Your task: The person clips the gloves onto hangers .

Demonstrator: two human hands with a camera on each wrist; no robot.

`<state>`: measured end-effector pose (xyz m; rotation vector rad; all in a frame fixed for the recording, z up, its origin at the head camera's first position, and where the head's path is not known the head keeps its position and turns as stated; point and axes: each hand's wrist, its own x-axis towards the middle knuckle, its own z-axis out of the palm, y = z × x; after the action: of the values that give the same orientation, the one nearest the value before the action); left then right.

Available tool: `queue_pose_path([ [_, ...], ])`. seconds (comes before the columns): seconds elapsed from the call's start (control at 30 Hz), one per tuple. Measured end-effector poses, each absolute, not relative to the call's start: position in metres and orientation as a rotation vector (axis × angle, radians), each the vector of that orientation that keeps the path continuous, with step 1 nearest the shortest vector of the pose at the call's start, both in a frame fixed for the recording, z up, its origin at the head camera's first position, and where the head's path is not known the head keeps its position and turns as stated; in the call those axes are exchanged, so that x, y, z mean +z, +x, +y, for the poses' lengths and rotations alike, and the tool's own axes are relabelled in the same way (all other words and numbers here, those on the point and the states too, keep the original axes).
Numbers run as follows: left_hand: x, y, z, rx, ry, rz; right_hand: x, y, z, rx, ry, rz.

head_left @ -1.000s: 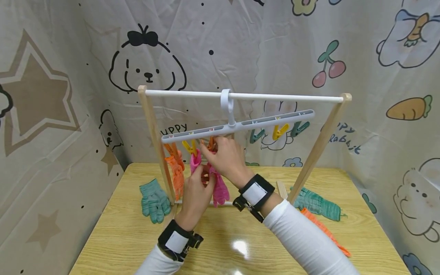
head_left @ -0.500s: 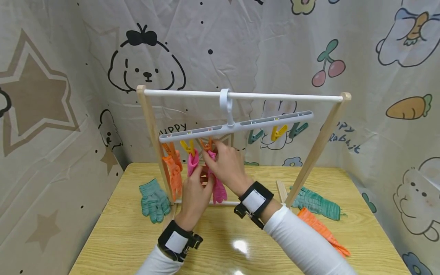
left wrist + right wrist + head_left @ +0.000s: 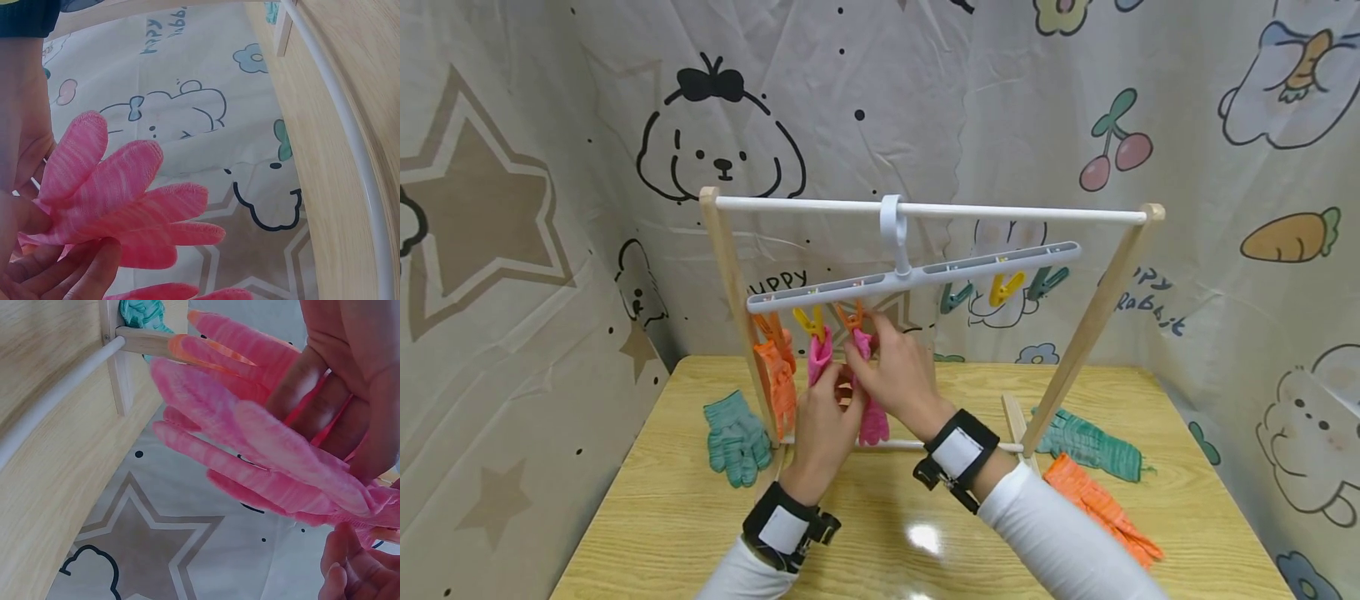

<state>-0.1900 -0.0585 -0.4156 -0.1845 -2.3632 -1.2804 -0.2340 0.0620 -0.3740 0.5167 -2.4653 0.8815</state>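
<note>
My left hand [image 3: 827,425] pinches a pink knitted glove [image 3: 106,175] between thumb and fingers, in front of the hanger's left half. Beside it, my right hand [image 3: 898,371] holds the cuff of the pink glove [image 3: 873,425] just under an orange clip [image 3: 850,315], which bites on that cuff. A second pink cuff [image 3: 820,357] hangs from the yellow clip [image 3: 809,322] to the left. In the right wrist view, pink glove fingers [image 3: 250,469] spread between both hands. The grey hanger [image 3: 842,290] tilts, its left end lower.
An orange glove [image 3: 777,379] hangs at the far left. The hanger hooks over a white rod [image 3: 1022,212] on a wooden frame [image 3: 1093,333]. Teal gloves [image 3: 737,437] lie left and right on the table, and an orange glove [image 3: 1101,508] lies front right. Unused clips [image 3: 1006,288] hang right.
My right hand's fingers have come off the orange clip and slid slightly down to the pink cuff. The hanger has shifted a little left. My left hand keeps nearly the same place.
</note>
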Motion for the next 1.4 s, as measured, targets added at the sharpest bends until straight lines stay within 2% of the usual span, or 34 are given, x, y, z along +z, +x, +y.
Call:
queue_pose_path([
  [0.8, -0.420, -0.190, -0.061, -1.285, -0.207, -2.359, -0.389, -0.226, 0.068, 0.830, 0.538, -2.509],
  [1.4, -0.431, -0.182, -0.059, -1.275, -0.206, -2.408, -0.412, -0.215, 0.077, 0.855, 0.451, -2.607],
])
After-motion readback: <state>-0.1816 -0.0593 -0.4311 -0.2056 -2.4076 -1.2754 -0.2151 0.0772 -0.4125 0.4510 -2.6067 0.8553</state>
